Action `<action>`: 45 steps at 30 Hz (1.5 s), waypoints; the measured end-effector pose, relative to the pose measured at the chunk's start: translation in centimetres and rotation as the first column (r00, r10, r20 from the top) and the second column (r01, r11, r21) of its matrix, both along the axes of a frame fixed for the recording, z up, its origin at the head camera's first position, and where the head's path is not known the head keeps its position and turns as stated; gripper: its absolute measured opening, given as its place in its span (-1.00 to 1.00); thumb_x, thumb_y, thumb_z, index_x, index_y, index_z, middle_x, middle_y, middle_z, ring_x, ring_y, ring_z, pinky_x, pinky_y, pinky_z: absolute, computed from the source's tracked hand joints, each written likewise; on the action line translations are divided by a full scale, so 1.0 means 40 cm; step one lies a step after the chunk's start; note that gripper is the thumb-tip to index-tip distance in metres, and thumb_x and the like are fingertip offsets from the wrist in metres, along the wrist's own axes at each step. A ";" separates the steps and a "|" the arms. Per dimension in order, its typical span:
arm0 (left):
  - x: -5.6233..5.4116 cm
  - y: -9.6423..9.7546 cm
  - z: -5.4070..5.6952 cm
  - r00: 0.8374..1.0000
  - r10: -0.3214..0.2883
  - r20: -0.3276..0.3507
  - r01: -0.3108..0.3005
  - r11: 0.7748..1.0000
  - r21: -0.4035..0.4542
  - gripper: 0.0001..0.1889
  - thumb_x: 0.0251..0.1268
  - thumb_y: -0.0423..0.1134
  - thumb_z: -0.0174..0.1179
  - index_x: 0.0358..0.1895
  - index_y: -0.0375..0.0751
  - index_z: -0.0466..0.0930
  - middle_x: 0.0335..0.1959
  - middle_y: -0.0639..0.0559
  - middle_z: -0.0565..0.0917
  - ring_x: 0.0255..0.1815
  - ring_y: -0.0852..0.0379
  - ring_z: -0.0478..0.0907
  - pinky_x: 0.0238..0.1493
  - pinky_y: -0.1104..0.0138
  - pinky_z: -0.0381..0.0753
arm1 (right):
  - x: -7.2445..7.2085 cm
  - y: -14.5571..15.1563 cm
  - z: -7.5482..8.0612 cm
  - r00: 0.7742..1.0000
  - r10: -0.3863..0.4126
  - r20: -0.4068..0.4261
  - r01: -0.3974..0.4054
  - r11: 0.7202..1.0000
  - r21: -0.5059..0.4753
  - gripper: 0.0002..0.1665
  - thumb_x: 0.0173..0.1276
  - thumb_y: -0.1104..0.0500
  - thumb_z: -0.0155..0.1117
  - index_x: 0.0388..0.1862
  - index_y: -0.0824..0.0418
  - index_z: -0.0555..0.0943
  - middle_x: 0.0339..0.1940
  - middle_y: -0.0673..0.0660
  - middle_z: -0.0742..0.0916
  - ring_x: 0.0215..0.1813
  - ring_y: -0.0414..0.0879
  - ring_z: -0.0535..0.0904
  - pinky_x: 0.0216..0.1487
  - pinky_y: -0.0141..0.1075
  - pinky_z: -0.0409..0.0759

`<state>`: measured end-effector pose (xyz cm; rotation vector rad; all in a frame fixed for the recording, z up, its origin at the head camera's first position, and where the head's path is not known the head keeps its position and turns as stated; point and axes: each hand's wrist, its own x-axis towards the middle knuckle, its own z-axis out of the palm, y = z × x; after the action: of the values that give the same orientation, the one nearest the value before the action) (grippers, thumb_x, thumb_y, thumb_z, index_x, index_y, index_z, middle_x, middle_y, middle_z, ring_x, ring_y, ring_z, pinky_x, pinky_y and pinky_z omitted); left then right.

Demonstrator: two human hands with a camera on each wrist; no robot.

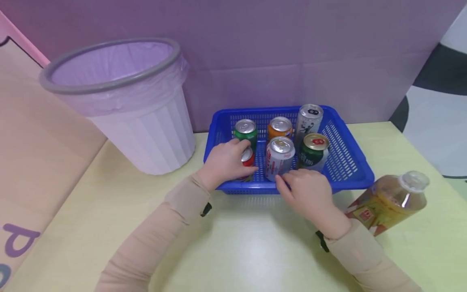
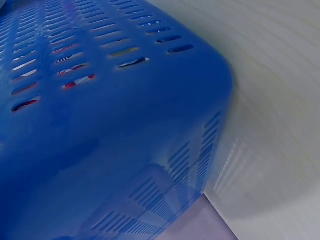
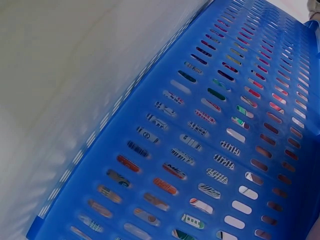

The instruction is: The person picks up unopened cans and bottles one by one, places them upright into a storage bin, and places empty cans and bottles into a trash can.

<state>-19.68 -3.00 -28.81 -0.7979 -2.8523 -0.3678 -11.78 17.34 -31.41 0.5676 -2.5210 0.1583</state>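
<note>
A blue plastic basket [image 1: 352, 162] holds several drink cans standing upright. My left hand [image 1: 226, 162] reaches over its front left part, fingers behind a red can [image 1: 248, 158] and thumb across its front. Beyond that can stands a green can [image 1: 245, 129]. The fingers of my right hand [image 1: 310, 192] curl over the front rim, thumb pointing left. Just behind the right hand are a silver can with red lettering [image 1: 279, 158] and a dark green can with a gold top [image 1: 313, 150]. Both wrist views show the basket's slotted wall [image 3: 200, 130] close up.
An orange can [image 1: 280, 127] and a tall silver can [image 1: 308, 121] stand at the basket's back. To the left is a white bin [image 1: 146, 129] with a grey rim and a liner. A capped plastic bottle [image 1: 390, 200] stands at the right, beside my right wrist. Behind is a purple wall [image 1: 255, 48].
</note>
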 end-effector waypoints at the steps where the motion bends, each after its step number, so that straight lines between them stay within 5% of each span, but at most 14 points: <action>1: -0.001 0.001 0.000 1.000 -0.003 0.001 0.003 1.000 0.003 -0.40 -0.05 0.19 0.33 0.02 -0.08 0.52 -0.21 0.00 0.62 -0.38 0.06 0.60 -0.39 0.21 0.59 | 0.000 0.000 0.001 1.000 -0.001 0.000 0.001 1.000 0.000 -0.51 0.26 0.03 0.16 -0.84 0.11 0.37 -0.84 -0.01 0.41 -0.72 -0.08 0.37 -0.66 -0.27 0.28; 28: -0.024 0.018 0.003 0.996 0.025 0.080 -0.025 1.000 0.002 -0.32 0.02 0.19 0.31 0.18 -0.09 0.44 0.00 -0.06 0.58 -0.21 0.04 0.61 -0.19 0.18 0.61 | -0.003 0.004 0.000 0.999 -0.018 0.027 0.018 1.000 0.002 -0.50 0.27 0.02 0.17 -0.84 0.11 0.38 -0.84 0.00 0.40 -0.72 -0.07 0.37 -0.66 -0.25 0.29; 45: -0.021 0.013 -0.002 0.994 -0.048 0.098 0.046 0.999 0.020 -0.19 0.00 0.20 0.33 0.32 -0.09 0.33 0.20 -0.10 0.47 0.03 0.00 0.56 0.03 0.16 0.56 | -0.001 0.000 0.001 1.000 -0.008 0.013 0.008 1.000 0.003 -0.51 0.26 0.03 0.18 -0.84 0.11 0.38 -0.84 -0.01 0.40 -0.73 -0.08 0.36 -0.67 -0.26 0.27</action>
<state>-20.54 -2.48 -28.89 -0.8681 -2.9202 -0.4504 -11.84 17.34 -31.39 0.5593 -2.5361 0.1556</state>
